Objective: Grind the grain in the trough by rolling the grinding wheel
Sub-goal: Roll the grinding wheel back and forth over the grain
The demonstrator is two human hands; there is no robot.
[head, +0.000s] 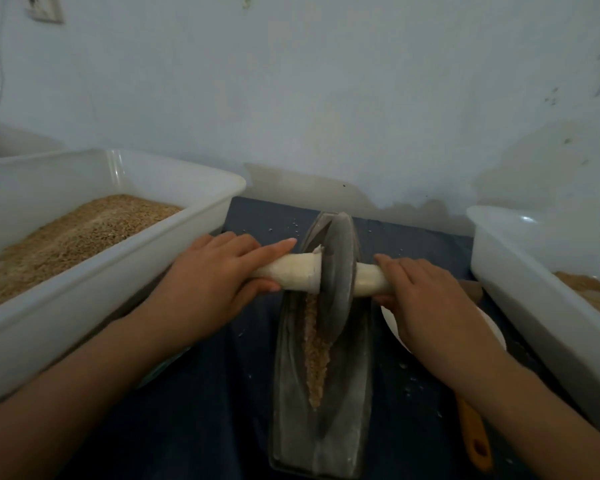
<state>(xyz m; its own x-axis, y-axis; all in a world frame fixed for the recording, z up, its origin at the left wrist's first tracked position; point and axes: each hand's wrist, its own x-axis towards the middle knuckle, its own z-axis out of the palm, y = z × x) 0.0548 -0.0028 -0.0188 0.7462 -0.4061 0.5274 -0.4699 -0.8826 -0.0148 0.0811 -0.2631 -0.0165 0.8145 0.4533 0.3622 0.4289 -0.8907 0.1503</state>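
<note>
The grinding wheel (336, 271) and the trough (347, 410) look like dull grey metal, matt and dusty, and the axle handle (297, 275) through the wheel is pale, matt wood. The bins (174, 233) are glossy white plastic; a dark blue cloth (205, 410) covers the counter.

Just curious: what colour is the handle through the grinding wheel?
Cream-white handle, clearest in the head view.

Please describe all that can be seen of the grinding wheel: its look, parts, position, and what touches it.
The grinding wheel is a dark grey, metal-looking disc standing on edge in the trough, toward its far end, above the grain. A pale axle handle passes through its centre. The left hand and right hand rest on the handle ends, thumbs underneath.
</note>
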